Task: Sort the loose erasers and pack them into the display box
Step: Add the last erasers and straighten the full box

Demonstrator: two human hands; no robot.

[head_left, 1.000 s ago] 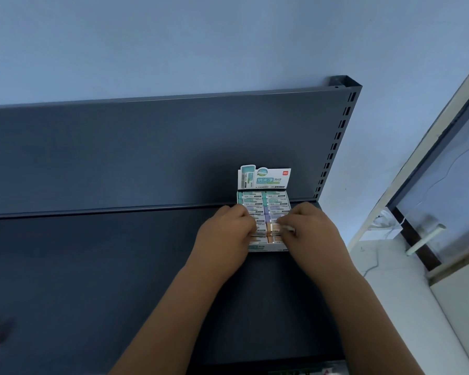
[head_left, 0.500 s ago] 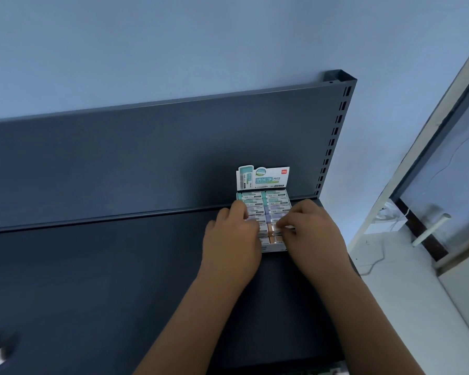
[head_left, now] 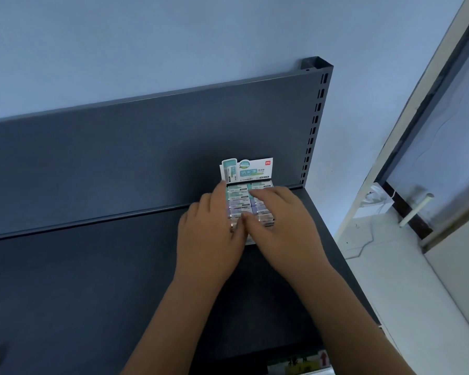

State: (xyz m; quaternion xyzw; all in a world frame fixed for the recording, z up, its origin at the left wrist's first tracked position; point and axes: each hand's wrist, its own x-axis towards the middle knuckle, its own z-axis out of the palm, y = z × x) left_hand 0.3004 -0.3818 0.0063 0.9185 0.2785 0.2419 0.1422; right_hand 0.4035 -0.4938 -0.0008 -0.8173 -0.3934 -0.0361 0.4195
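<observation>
Item: small white cardboard display box (head_left: 250, 241), set at the rear right of a dark grey metal shelf (head_left: 92, 288), backing onto the ledge below the matching dark grey back panel (head_left: 119, 158).

Markings: its upright header flap (head_left: 245, 171) carried teal and white print, a picture of an eraser at the left and a small red badge at the top right corner. The characters were too blurred to read.

Contents: wrapped rectangular erasers (head_left: 238, 197) in two columns, white with teal and lilac bands, their labels illegible.

Hands: the left hand (head_left: 211, 239) lay flat along the box's left side, fingers stretched straight towards the flap and holding nothing. The right hand (head_left: 282, 228) rested spread over the right column, fingers fairly straight on the wrappers, thumb at the centre line beside the left thumb.

Surroundings: a slotted grey steel upright (head_left: 316, 117) closed the panel's right end. Behind it rose a plain pale blue wall (head_left: 173, 44). To the right stood a dark-framed window (head_left: 428, 125) with a white rod-shaped handle (head_left: 414, 209). At the shelf's near edge sat a green printed strip (head_left: 295, 364) bearing a red arrow.
</observation>
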